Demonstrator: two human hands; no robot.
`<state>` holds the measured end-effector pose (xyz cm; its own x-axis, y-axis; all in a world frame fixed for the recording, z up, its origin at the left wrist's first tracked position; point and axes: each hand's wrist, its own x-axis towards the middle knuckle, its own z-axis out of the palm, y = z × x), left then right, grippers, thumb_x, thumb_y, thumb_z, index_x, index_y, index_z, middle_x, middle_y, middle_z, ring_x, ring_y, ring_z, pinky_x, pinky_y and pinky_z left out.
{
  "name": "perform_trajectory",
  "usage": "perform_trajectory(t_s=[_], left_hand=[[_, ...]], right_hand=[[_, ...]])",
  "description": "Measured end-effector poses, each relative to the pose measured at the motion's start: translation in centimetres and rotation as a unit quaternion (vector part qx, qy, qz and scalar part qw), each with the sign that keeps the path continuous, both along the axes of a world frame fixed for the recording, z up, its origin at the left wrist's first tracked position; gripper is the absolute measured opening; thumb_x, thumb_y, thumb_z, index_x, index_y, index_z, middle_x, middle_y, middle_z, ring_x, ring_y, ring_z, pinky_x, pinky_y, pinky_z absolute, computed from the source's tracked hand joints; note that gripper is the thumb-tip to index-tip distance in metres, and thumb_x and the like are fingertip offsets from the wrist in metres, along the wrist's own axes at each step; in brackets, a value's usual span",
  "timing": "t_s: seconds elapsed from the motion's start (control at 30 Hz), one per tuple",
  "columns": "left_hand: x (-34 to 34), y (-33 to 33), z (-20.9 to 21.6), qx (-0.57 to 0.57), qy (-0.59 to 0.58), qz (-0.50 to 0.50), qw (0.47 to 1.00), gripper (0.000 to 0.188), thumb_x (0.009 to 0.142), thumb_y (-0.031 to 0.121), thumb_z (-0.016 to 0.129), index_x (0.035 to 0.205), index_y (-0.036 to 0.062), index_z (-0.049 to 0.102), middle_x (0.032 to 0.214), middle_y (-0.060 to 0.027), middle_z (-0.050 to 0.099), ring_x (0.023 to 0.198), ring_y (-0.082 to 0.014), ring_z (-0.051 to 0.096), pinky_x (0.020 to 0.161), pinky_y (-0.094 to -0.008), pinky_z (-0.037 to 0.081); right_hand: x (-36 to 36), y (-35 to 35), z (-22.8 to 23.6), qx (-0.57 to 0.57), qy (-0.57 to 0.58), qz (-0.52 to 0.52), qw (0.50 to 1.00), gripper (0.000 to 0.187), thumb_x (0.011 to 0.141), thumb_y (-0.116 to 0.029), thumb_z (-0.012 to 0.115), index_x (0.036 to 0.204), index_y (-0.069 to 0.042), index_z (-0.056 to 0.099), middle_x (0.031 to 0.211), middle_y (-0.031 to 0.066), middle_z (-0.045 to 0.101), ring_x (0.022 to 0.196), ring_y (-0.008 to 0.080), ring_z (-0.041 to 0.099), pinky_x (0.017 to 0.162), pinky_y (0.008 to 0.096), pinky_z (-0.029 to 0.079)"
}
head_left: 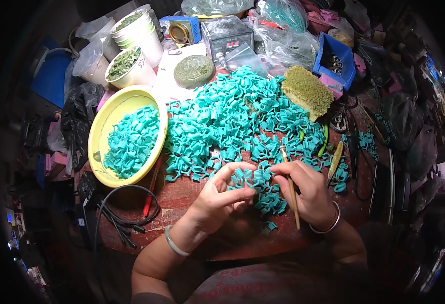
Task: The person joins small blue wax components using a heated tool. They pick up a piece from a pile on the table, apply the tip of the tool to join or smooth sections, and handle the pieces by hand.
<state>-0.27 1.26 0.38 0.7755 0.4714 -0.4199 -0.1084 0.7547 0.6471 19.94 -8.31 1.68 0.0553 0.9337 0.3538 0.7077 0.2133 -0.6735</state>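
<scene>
In front of me, my left hand (217,195) pinches a few small teal moulded pieces (248,176) between thumb and fingers. My right hand (307,190) is closed, with a slim wooden-handled tool (292,195) lodged along its fingers. Its fingertips meet the same teal pieces, so the exact contact is partly hidden. Beyond both hands spreads a large heap of loose teal pieces (222,116), and some lie beneath my fingers. To the left, a yellow bowl (98,129) tilts with many more teal pieces inside.
White tubs (144,76) with green bits, a round grey-green block (194,71) and a metal box (227,35) stand behind. A yellowish sponge-like block (308,92) and a blue bin (348,75) lie right. Black cable (126,187) and red-handled tool (150,195) lie left.
</scene>
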Motion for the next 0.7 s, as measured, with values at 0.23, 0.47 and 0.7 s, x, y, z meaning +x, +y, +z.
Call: perform_trajectory(t_s=[0.23, 0.47, 0.7], left_hand=[[-0.9, 0.4, -0.9, -0.048, -0.205, -0.021, 0.977, 0.038, 0.088, 0.009, 0.069, 0.121, 0.0078, 0.050, 0.095, -0.0085, 0.058, 0.081, -0.0154, 0.059, 0.063, -0.0223, 0.046], [-0.4, 0.3, -1.6, -0.035, -0.259, -0.023, 0.965, 0.022, 0.096, 0.026, 0.061, 0.097, 0.0058, 0.053, 0.096, -0.0112, 0.057, 0.078, -0.0166, 0.056, 0.052, -0.0237, 0.041], [-0.2, 0.5, -1.5, -0.021, -0.150, 0.028, 0.988, 0.015, 0.093, 0.021, 0.064, 0.091, 0.0089, 0.055, 0.087, -0.0089, 0.061, 0.071, -0.0151, 0.056, 0.052, -0.0234, 0.040]], right_hand=[[0.1, 0.0, -1.3, -0.014, 0.009, 0.000, 1.000, 0.019, 0.085, 0.000, 0.067, 0.102, -0.002, 0.060, 0.082, 0.0139, 0.062, 0.071, 0.0323, 0.062, 0.064, 0.0399, 0.050], [-0.5, 0.4, -1.1, -0.037, -0.044, 0.030, 0.998, 0.031, 0.077, -0.012, 0.078, 0.101, -0.005, 0.060, 0.084, 0.0116, 0.060, 0.077, 0.0315, 0.061, 0.067, 0.0399, 0.050], [-1.5, 0.8, -1.8, -0.039, -0.074, 0.002, 0.996, 0.030, 0.077, -0.013, 0.078, 0.100, -0.003, 0.061, 0.088, 0.0128, 0.057, 0.082, 0.0325, 0.060, 0.070, 0.0410, 0.050]])
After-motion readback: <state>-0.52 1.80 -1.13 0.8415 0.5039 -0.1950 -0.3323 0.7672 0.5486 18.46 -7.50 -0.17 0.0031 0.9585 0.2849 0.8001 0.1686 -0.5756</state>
